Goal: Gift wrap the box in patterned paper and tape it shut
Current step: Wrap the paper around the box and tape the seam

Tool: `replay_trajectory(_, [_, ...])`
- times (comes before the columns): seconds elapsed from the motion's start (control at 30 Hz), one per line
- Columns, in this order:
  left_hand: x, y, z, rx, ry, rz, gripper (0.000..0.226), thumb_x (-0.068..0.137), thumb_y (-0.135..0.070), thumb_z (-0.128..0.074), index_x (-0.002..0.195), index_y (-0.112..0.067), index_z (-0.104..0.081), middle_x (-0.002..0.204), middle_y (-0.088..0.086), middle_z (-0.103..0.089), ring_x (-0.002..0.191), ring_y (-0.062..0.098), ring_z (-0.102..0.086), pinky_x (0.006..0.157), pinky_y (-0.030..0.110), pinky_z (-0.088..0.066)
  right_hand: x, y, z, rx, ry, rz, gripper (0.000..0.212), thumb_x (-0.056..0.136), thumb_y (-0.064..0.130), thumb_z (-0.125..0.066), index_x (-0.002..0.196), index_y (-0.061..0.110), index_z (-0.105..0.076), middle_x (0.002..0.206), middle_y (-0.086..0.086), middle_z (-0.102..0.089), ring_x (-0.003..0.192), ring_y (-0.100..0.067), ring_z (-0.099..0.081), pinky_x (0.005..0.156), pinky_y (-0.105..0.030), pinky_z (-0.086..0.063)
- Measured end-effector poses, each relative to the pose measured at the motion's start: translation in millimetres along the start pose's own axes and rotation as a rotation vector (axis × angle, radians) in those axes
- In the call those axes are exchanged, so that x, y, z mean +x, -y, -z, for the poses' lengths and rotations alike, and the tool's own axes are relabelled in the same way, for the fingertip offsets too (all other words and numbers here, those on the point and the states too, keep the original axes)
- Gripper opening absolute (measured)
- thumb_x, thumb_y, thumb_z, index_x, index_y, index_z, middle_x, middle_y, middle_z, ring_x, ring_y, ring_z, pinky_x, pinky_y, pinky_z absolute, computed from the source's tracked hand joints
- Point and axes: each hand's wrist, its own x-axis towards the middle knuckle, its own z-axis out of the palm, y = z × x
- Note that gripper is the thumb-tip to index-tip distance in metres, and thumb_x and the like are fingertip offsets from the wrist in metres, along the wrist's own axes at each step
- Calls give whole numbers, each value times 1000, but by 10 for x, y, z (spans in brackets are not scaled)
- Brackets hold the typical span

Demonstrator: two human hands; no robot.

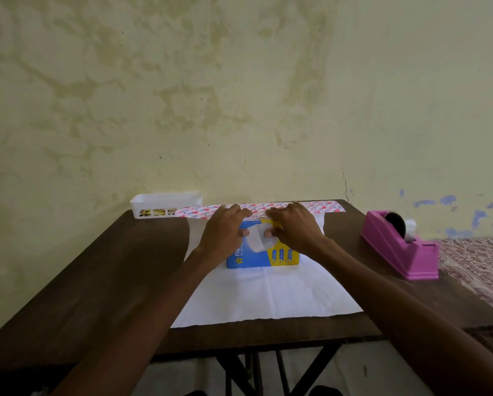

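A blue and yellow box [279, 257] stands on a sheet of wrapping paper [268, 295] that lies white side up on the dark wooden table [97, 281]. The paper's far edge is folded toward me, showing its pink and blue heart pattern [194, 210]. My left hand [225, 228] and my right hand [294, 224] lie side by side over the box's top far edge, fingers reaching onto the patterned fold and thumbs down on the box's near face. The fingertips are hidden behind the box.
A pink tape dispenser [402, 247] with a roll of clear tape sits at the table's right side. A white slotted plastic tray [165, 204] stands at the far left against the stained wall. A patterned cloth surface [479, 267] lies beyond the table's right edge.
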Motion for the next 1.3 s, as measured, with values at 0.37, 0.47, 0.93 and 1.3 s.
replay_trajectory(0.37, [252, 154, -92, -9, -29, 49, 49, 82, -21, -74, 128, -18, -56, 131, 4, -60, 129, 31, -45, 106, 37, -35, 262, -128, -279, -21, -78, -26, 41, 85, 34, -71, 121, 15, -67, 96, -14, -72, 94, -34, -60, 87, -31, -40])
replay_trajectory(0.47, [245, 149, -104, -6, -67, 26, 46, 79, -22, -76, 122, -18, -58, 122, 4, -65, 122, 30, -51, 102, 37, -39, 271, -161, -310, -26, -99, 1, 42, 80, 29, -78, 117, 12, -70, 95, -15, -74, 91, -36, -64, 104, -40, -39])
replay_trajectory(0.93, [180, 155, -73, -109, -168, -18, 43, 67, -22, -86, 106, -17, -70, 99, 3, -73, 90, 21, -67, 77, 33, -54, 162, -122, -252, -100, -133, 22, 24, 64, 12, -83, 87, 19, -79, 63, -10, -70, 60, -31, -64, 95, -42, -50])
replay_trajectory(1.3, [154, 133, -46, -98, -200, -8, 24, 69, -16, -83, 91, -15, -75, 87, 5, -74, 77, 18, -65, 63, 17, -35, 112, -116, -204, -169, -229, 12, 20, 60, 19, -87, 77, 27, -79, 57, -2, -68, 55, -24, -61, 78, -27, -44])
